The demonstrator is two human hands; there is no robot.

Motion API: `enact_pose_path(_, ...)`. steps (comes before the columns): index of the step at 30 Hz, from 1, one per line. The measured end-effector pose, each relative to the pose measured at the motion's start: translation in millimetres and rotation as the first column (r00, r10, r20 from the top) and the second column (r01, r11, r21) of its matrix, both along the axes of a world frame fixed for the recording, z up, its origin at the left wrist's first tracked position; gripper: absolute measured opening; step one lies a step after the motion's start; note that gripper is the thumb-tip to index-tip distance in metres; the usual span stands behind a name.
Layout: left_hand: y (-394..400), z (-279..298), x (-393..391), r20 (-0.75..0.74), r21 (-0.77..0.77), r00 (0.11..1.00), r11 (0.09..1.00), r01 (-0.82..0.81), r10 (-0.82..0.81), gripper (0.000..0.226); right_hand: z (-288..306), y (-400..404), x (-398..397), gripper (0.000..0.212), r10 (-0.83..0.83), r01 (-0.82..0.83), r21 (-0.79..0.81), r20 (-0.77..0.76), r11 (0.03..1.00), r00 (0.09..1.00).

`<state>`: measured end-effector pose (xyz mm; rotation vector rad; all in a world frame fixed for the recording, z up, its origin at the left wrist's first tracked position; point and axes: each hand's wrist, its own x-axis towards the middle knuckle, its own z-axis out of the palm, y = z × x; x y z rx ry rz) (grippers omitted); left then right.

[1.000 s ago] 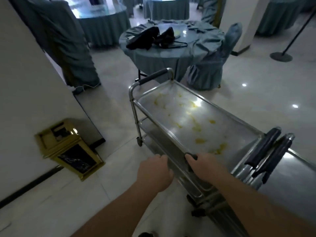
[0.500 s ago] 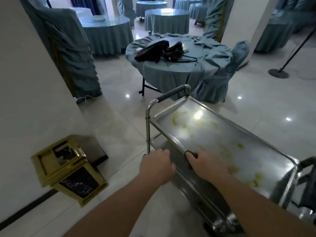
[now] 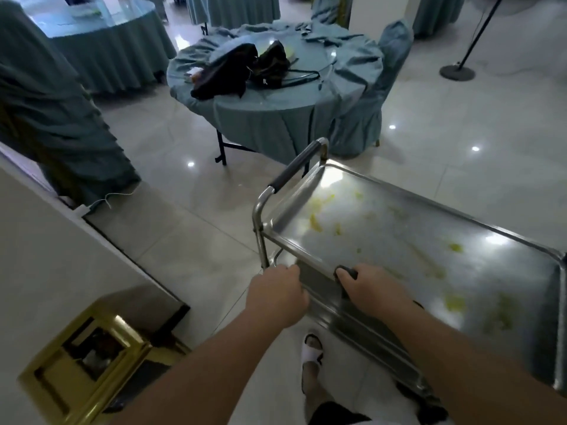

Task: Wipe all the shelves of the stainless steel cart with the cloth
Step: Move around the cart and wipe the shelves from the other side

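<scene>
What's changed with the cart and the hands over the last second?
The cart has swung away from the second cart that stood against its right end a second ago; that one is now out of view. No grip changed: the left hand and right hand still hold the near rim. The yellow smears remain on the top shelf, unwiped, and no cloth is visible.

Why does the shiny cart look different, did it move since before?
Yes. The cart has swung round and away from the gold bin, which stays by the wall; the second cart beside it is out of view.
</scene>
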<state>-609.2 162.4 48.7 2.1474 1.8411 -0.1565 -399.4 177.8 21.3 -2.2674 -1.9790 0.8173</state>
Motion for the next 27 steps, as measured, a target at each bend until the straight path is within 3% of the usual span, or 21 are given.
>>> enact_pose_path(12,211,17,-4,-0.025,-0.001,0.996,0.996,0.086,-0.086,0.037,-7,202,-26,0.051,-0.113,0.101,-0.072,-0.182,0.992,0.977)
enact_pose_path(21,307,-13,-6,-0.034,-0.072,0.959,0.958,0.278,-0.281,0.040,-18,258,-27,0.054,-0.269,0.260,-0.113,-0.075,0.959,0.960)
enact_pose_path(27,380,-28,-20,0.053,0.006,0.895,0.896,0.443,-0.443,0.035,-32,285,-36,0.052,-0.567,0.533,-0.199,-0.214,0.822,0.795)
